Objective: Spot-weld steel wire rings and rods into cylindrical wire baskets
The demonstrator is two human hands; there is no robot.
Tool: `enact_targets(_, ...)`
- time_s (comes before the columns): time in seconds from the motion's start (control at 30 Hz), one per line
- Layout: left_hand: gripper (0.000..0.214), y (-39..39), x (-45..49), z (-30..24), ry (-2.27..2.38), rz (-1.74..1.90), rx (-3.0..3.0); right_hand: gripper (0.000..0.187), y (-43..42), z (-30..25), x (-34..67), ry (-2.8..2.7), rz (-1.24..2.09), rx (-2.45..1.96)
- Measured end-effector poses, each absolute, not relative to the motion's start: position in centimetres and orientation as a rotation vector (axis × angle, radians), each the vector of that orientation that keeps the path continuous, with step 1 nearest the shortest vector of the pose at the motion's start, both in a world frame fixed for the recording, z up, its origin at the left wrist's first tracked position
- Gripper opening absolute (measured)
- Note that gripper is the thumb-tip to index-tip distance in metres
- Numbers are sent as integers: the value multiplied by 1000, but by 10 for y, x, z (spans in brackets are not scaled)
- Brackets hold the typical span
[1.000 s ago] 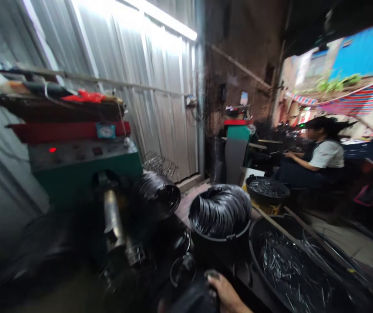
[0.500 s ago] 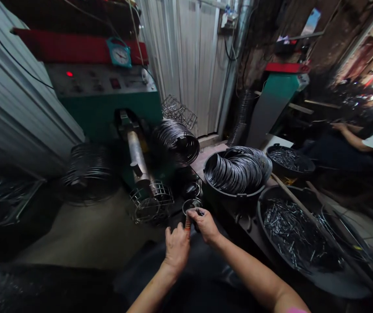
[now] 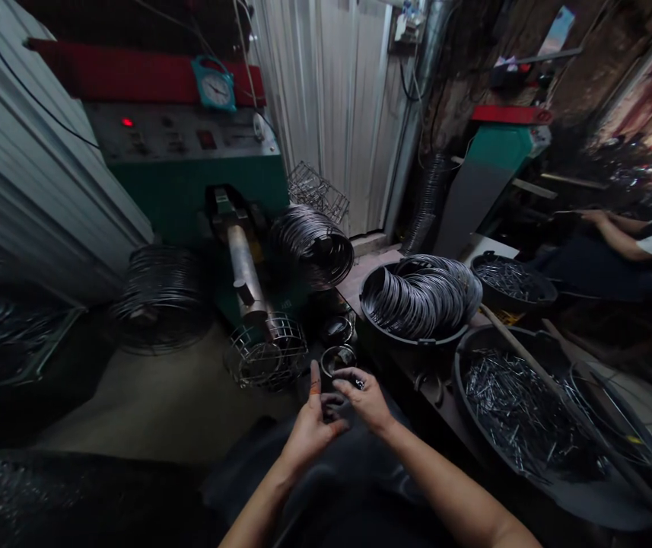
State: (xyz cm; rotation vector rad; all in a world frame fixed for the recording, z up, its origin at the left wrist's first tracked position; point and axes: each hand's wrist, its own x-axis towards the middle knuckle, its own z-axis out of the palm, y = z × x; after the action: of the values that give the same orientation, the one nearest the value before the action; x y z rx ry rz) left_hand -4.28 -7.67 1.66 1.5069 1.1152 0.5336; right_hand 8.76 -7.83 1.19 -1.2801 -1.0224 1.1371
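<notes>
Low in the middle of the view, my left hand (image 3: 310, 426) and my right hand (image 3: 367, 397) meet over my dark lap. Together they pinch a small dark metal part (image 3: 337, 402), too small and dim to identify. Just beyond the fingers stands a small round tin (image 3: 338, 358). A wire cage (image 3: 267, 352) hangs on the steel shaft (image 3: 242, 262) of the green machine (image 3: 189, 183) a little farther on.
A black tub of wire rings (image 3: 420, 301) stands right of the hands, a tub of short metal pins (image 3: 516, 403) beyond it. Wire coils (image 3: 314, 245) flank the machine. Another person's arm (image 3: 616, 228) works at the far right. Corrugated wall on the left.
The view swung down from the room onto my lap. My left hand came in beside the right; the fingers have shifted slightly lower around the small part.
</notes>
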Motion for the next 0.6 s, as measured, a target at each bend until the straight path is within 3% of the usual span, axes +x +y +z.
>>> enact_targets(0.33,132,-83,-38,14,869,640,1141,16,-76,21,92,-1721,771,-1337)
enact_targets(0.6,115,-83,-39,16,1114,538,1498,12,-73,22,100,-1859,958,-1297)
